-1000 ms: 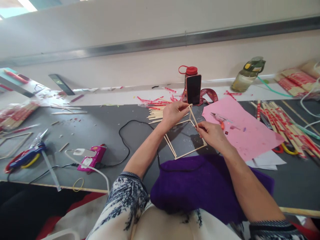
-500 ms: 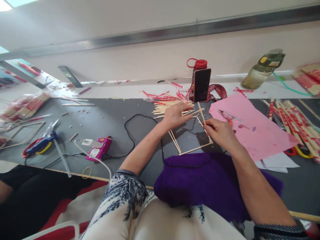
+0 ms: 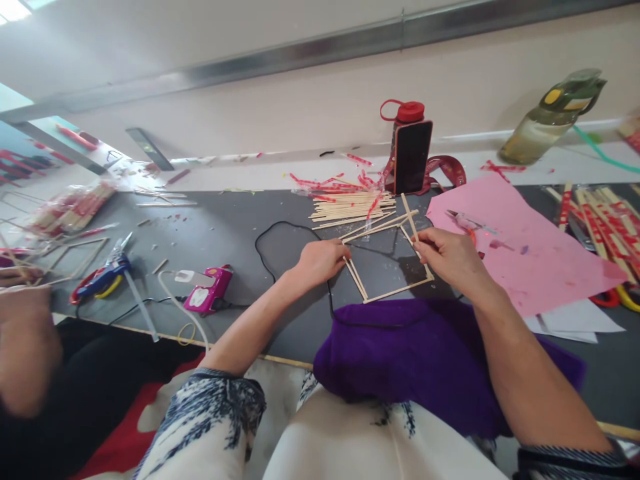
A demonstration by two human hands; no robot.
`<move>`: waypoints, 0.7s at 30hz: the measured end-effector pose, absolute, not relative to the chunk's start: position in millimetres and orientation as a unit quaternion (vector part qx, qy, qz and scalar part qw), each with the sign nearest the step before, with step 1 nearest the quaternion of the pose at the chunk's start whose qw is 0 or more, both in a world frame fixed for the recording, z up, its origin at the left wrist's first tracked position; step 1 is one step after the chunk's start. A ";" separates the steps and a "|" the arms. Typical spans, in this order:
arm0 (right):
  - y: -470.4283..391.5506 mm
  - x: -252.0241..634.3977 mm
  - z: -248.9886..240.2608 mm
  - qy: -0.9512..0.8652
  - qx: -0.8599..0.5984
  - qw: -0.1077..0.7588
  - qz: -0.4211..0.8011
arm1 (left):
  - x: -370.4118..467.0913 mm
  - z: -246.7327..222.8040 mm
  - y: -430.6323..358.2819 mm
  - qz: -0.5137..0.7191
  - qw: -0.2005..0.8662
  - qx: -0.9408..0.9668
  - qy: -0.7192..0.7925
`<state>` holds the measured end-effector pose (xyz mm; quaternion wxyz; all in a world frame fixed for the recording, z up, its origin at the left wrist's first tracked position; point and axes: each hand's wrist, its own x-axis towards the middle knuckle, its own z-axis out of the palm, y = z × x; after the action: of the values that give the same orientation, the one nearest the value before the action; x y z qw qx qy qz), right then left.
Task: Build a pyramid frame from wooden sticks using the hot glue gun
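Note:
A four-sided frame of thin wooden sticks lies on the dark tabletop in front of me. My left hand is closed at the frame's far left corner, its fingertips pinching the sticks there. Over at the far right corner, my right hand pinches a single wooden stick, which slants up across the frame's far side. A pile of loose wooden sticks lies just behind the frame. Purple cloth covers the near table edge and my lap.
A phone leans on a red-capped bottle. Pink paper lies at right, with pliers on it. Blue-handled cutters, a pink box and a black cable are at left. A co-worker's arm is far left.
My left hand has moved left and nearer, from the frame's far side to its far left corner. My right hand still holds the stick. At far left, a co-worker's arm has come into view.

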<state>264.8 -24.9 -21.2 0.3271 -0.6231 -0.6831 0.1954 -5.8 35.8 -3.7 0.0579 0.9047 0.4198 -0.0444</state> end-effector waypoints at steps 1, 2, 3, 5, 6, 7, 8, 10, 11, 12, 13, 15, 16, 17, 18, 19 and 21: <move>-25.0 264.8 -20.9 -0.679 -0.625 0.328 0.201 | -7.4 -5.2 32.8 -0.053 0.068 0.917 0.390; -25.1 264.8 -20.3 -0.676 -0.626 0.329 0.205 | -8.9 -6.2 29.8 -0.059 0.078 0.925 0.367; -25.3 264.8 -19.6 -0.675 -0.628 0.329 0.206 | -10.3 -6.8 26.8 -0.062 0.085 0.928 0.356; -25.6 264.7 -17.9 -0.675 -0.630 0.327 0.205 | -13.2 -7.8 21.4 -0.062 0.083 0.919 0.381; -25.8 264.6 -17.1 -0.676 -0.629 0.325 0.204 | -14.4 -8.4 19.3 -0.060 0.075 0.908 0.408; -26.0 264.5 -16.5 -0.677 -0.629 0.324 0.203 | -15.2 -9.3 17.6 -0.058 0.065 0.896 0.435; -26.2 264.4 -16.1 -0.678 -0.628 0.324 0.203 | -15.5 -10.4 16.3 -0.056 0.055 0.885 0.458; -26.7 264.5 -16.2 -0.678 -0.626 0.328 0.204 | -14.9 -13.2 15.1 -0.054 0.041 0.873 0.484; -26.8 264.6 -16.6 -0.678 -0.624 0.330 0.206 | -14.0 -14.6 14.9 -0.052 0.037 0.869 0.490; -26.9 264.7 -17.1 -0.678 -0.622 0.332 0.209 | -12.9 -15.9 14.8 -0.049 0.036 0.868 0.493; -27.0 264.9 -17.5 -0.678 -0.621 0.333 0.212 | -11.8 -17.1 14.9 -0.046 0.036 0.867 0.495; -27.1 265.2 -18.2 -0.679 -0.618 0.333 0.212 | -10.1 -18.8 15.1 -0.037 0.042 0.867 0.495; -27.0 265.3 -18.3 -0.681 -0.618 0.333 0.209 | -9.7 -19.5 15.3 -0.033 0.046 0.868 0.493; -27.0 265.3 -18.2 -0.682 -0.619 0.333 0.205 | -9.6 -19.9 15.5 -0.029 0.049 0.869 0.491; -27.0 265.2 -18.0 -0.682 -0.620 0.331 0.202 | -9.8 -20.3 15.9 -0.027 0.053 0.871 0.489; -26.9 265.1 -17.8 -0.683 -0.621 0.329 0.201 | -10.1 -20.5 16.5 -0.025 0.056 0.872 0.486; -26.8 265.0 -17.7 -0.682 -0.623 0.326 0.201 | -11.0 -20.2 18.5 -0.019 0.062 0.873 0.484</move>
<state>265.0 -26.8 -17.7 0.3259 -0.6231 -0.6820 0.2011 -11.0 18.5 -20.2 0.0617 0.8727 0.4840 -0.0189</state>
